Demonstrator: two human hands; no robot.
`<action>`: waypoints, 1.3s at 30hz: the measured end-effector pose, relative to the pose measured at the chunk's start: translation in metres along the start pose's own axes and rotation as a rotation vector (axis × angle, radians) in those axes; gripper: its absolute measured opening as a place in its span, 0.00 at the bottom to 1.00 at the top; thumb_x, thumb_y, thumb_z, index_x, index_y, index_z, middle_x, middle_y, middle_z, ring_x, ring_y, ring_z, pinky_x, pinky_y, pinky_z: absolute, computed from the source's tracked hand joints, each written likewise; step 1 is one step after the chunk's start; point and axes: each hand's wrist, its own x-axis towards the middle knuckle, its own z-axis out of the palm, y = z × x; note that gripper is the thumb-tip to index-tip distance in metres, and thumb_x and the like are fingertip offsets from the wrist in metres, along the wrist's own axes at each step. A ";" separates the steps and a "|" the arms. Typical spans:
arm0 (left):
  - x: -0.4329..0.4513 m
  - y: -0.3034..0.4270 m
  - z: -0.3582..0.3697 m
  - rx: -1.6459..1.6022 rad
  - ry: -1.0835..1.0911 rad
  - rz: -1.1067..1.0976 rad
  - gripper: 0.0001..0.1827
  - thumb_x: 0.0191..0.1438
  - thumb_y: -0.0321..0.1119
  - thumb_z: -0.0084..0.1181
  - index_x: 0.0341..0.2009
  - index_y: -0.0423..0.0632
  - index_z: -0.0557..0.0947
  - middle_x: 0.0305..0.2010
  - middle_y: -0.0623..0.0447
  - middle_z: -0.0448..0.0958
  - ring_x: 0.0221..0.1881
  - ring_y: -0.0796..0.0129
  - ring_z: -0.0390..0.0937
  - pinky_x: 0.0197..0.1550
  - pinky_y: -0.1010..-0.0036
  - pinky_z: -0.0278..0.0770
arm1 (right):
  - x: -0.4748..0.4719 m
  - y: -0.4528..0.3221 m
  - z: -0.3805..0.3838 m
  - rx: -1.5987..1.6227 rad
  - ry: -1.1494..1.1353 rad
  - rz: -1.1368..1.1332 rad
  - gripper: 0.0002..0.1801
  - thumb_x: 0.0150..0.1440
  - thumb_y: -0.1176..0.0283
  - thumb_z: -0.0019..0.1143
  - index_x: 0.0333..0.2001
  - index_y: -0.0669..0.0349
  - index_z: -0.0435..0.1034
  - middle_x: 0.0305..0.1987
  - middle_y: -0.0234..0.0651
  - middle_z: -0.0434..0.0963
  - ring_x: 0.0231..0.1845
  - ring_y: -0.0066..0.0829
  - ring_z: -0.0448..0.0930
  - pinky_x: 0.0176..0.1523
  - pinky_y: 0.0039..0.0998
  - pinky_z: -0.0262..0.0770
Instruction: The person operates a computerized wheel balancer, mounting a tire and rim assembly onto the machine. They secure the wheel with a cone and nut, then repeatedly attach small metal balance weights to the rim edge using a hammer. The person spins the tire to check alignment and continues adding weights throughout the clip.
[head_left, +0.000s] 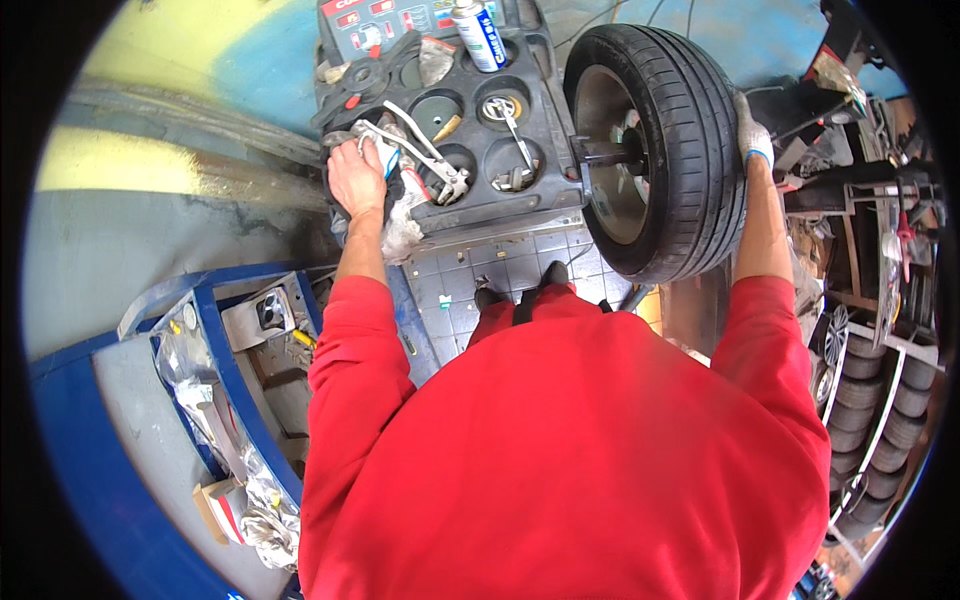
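Note:
My bare left hand (356, 176) reaches into a heap of rags on the left side of a black plastic weight tray. Its fingers curl over a white cloth piece with a blue edge (387, 155), which looks like a work glove. Beside it, wheel-weight pliers (442, 171) lie with their jaws in a round tray pocket. My right hand (752, 131), in a pale work glove with a blue cuff, holds the outer tread of a car tire (679, 150). The tire's alloy rim (611, 187) sits on the shaft of a wheel balancer. My right fingertips are partly hidden behind the tread.
The tray (480, 214) also carries a spray can (480, 36), a metal hand tool (516, 127) and a black ring-shaped part (365, 77). A blue shelf unit (225, 360) with boxes and plastic bags stands left. Racked tires (855, 405) line the right. Below is a tiled floor (442, 300).

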 end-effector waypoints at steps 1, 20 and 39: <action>0.002 0.002 0.003 -0.009 0.000 0.008 0.16 0.68 0.46 0.61 0.42 0.45 0.84 0.42 0.40 0.81 0.45 0.39 0.79 0.49 0.49 0.77 | 0.012 0.004 -0.004 0.069 -0.019 -0.009 0.67 0.60 0.15 0.33 0.68 0.76 0.71 0.72 0.66 0.73 0.79 0.52 0.70 0.79 0.43 0.61; -0.003 -0.006 0.002 0.012 0.016 -0.013 0.15 0.66 0.47 0.62 0.43 0.47 0.83 0.42 0.41 0.80 0.45 0.41 0.79 0.49 0.50 0.78 | -0.034 0.064 0.009 0.316 -0.046 -0.176 0.58 0.67 0.23 0.37 0.73 0.70 0.66 0.76 0.58 0.72 0.80 0.47 0.69 0.80 0.36 0.58; -0.002 0.000 0.001 0.000 -0.031 -0.053 0.17 0.68 0.47 0.60 0.45 0.46 0.84 0.45 0.40 0.82 0.48 0.40 0.79 0.52 0.49 0.77 | 0.049 -0.014 0.011 0.268 -0.149 -0.023 0.62 0.60 0.20 0.48 0.70 0.72 0.70 0.74 0.58 0.74 0.78 0.44 0.71 0.79 0.40 0.61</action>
